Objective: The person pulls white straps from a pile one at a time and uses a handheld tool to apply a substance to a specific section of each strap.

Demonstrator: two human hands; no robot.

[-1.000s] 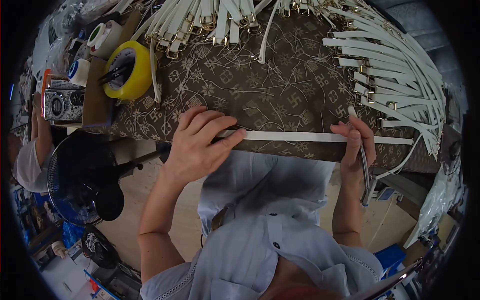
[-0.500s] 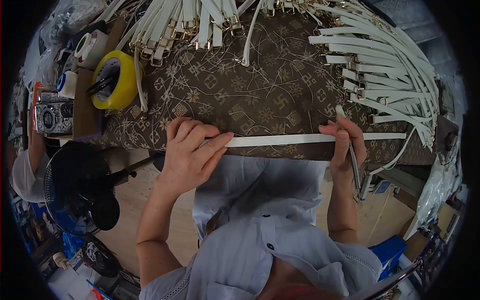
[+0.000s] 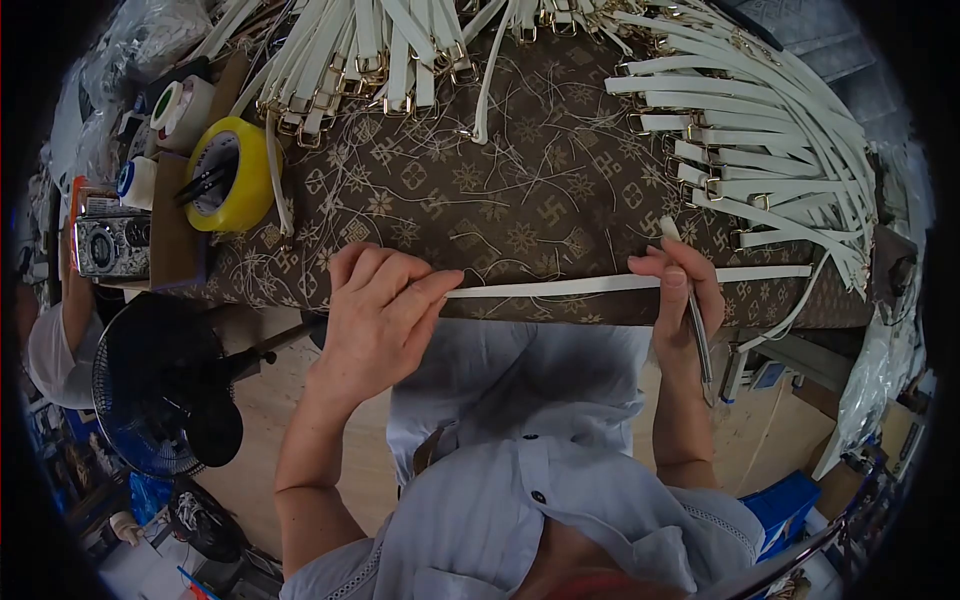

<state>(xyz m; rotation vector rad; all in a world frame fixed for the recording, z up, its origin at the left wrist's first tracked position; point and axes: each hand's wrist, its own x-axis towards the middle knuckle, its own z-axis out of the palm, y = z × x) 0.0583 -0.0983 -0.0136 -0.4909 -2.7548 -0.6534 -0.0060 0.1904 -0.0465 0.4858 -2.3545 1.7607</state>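
A narrow white strap stretches along the near edge of the patterned brown cloth. My left hand pinches its left end between thumb and fingers, and that end is hidden inside the grip. On the right, my right hand is curled over the strap and holds a slim metal tool, which points down past the palm. A pale tip sticks up above the right forefinger. The strap runs on beyond this hand to a free end on the right.
Finished-looking white straps with gold buckles fan out at the right, and another bundle lies at the back. Loose threads litter the cloth. A yellow tape roll stands left, above a black fan. Another person's arm shows far left.
The strap's left stretch looks narrower, tilted more edge-on. My left hand has shifted slightly left and down. My right hand has moved slightly left, still holding the metal tool.
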